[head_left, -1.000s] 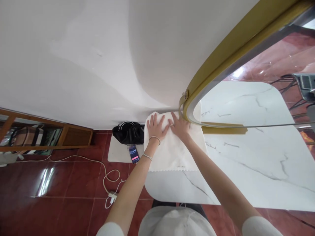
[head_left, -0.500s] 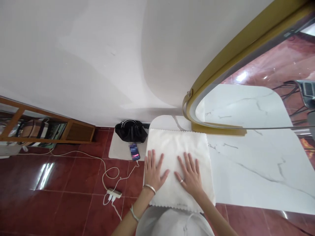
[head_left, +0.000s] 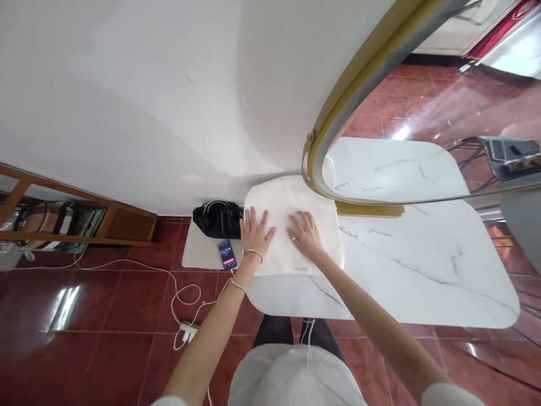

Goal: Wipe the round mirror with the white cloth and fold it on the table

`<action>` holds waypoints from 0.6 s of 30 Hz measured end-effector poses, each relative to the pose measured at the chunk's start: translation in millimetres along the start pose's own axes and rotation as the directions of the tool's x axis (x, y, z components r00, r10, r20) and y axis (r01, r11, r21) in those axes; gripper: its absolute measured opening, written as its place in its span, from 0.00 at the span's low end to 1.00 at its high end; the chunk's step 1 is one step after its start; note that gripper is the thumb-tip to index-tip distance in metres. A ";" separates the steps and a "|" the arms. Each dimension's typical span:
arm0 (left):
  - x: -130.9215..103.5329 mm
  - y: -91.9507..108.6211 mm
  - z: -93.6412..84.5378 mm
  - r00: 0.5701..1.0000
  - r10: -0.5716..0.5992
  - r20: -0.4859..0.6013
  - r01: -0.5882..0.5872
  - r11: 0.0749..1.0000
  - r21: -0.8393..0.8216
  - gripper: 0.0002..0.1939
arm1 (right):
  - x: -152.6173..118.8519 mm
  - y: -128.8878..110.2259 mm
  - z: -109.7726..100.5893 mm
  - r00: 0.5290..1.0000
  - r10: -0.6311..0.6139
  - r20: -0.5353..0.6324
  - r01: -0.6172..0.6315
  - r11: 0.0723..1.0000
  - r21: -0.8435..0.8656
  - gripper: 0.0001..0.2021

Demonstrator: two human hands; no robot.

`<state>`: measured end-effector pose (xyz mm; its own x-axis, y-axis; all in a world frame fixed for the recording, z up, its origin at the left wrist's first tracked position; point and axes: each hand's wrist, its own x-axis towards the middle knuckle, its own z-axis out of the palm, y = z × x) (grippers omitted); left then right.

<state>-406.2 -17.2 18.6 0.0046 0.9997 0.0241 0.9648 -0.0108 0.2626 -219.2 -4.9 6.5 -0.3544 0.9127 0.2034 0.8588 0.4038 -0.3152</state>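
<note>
A white cloth (head_left: pixel 291 194) with scalloped edges lies over the left end of the white marble-patterned table (head_left: pixel 406 270), its far edge by the wall. My left hand (head_left: pixel 256 232) rests on the cloth's left side, fingers spread and pointing away from me. On the cloth's right half lies my right hand (head_left: pixel 306 235), wearing a ring, its fingers apart and slightly bent. Neither hand holds anything. Bare tabletop shows along the near side of the cloth.
A gold-framed mirror (head_left: pixel 363 84) stands on the table at the back right. To the left, a black bag (head_left: pixel 217 220) and a phone (head_left: pixel 227 255) rest on a pale surface. A cable (head_left: pixel 172 293) and power strip (head_left: pixel 188 331) lie on the red floor.
Both hands have moved forward with the cloth, toward the wall. The near table edge and my legs now show. My right hand's fingers are more bent, and the camera view has shifted.
</note>
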 end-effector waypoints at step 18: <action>-182.2 71.3 21.8 0.981 0.192 -0.003 -0.192 0.981 -0.027 0.37 | -205.6 -28.1 -36.8 0.986 -0.087 0.140 0.109 0.981 -0.157 0.35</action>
<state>-332.5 -199.7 11.9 0.1893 0.9789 0.0768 0.9384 -0.2034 0.2792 -156.8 -206.2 7.6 -0.4763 0.8738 0.0982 0.8625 0.4860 -0.1414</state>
